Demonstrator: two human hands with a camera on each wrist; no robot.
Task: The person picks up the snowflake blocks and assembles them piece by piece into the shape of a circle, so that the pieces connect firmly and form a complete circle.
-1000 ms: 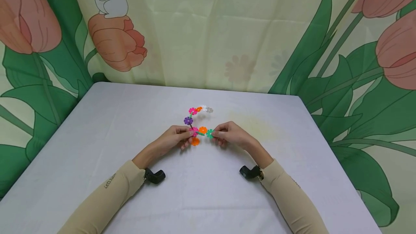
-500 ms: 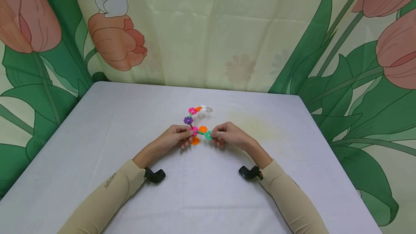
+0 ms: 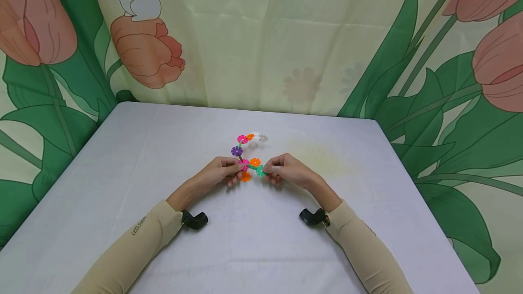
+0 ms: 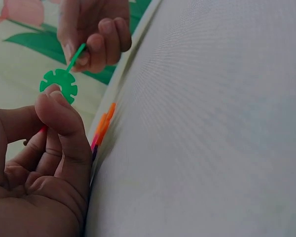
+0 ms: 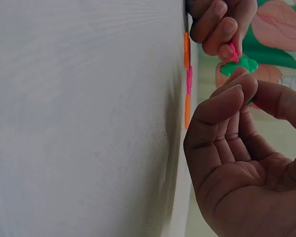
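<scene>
1. L hand (image 3: 220, 170): I'm pinching the pink disc (image 3: 245, 164) btwn thumb & index finger.
2. R hand (image 3: 292, 169): I'm gripping the near green disc (image 3: 260, 170) the same way, thumb against index, w/ the other fingers curling loosely below.
3. Green pair: in the L wrist view the second green disc (image 4: 64, 81) is showing its notched face just past my L thumb, while the one in my R fingers is standing edge-on against its rim. The contact is too small to read well, so I can't tell whether it's slotting in or only touching.
4. Near orange discs: one orange disc (image 3: 255, 162) is sitting just beyond the green pair, btwn my hands; the lower orange disc (image 3: 245, 177) is lying on the near side of the pink one, by my L fingertips.
5. Chain, far part: past my L hand the purple disc (image 3: 236, 151) is leading to the far pink disc (image 3: 243, 139), then the small orange disc (image 3: 250, 137), the white disc (image 3: 256, 136) & the greyish disc (image 3: 263, 138), all curving to the R.
6. Setting: this is all happening mid-table, over the white tabletop (image 3: 171, 135), w/ the tulip-print backdrop (image 3: 261, 58) hanging behind.
</scene>
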